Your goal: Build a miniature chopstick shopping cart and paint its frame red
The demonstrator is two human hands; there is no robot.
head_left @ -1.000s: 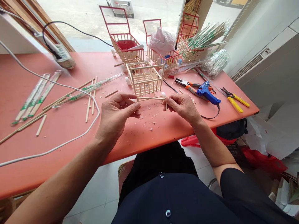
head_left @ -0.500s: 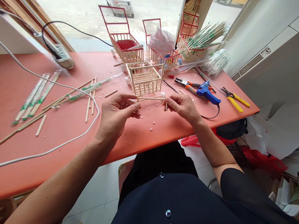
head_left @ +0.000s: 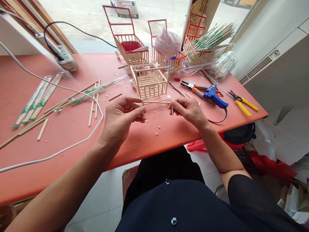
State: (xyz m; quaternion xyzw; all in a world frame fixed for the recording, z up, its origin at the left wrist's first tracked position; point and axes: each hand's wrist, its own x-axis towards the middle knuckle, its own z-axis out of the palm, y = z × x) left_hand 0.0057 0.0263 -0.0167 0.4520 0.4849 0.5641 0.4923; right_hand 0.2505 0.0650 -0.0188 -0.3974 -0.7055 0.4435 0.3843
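Observation:
Between my two hands, over the near part of the table, is a small frame of thin wooden sticks [head_left: 156, 102]: a crosspiece with a short stick at each end. My left hand [head_left: 123, 112] pinches its left end with thumb and fingertips. At the right end, my right hand [head_left: 184, 109] grips the short stick pointing down. Just beyond the frame stands an unpainted miniature cart [head_left: 152, 81] made of sticks, with white wheels. Whether the frame touches the cart I cannot tell.
Behind stand red-trimmed mini carts [head_left: 131, 48]. A blue glue gun [head_left: 214, 96], orange-handled pliers [head_left: 193, 88] and yellow-handled wire strippers [head_left: 242, 103] lie right. Packaged chopsticks [head_left: 40, 100], loose sticks [head_left: 42, 129] and a white cable [head_left: 79, 141] lie left.
Almost nothing differs. Both hands keep their hold on the stick frame, and the whole view has shifted very slightly.

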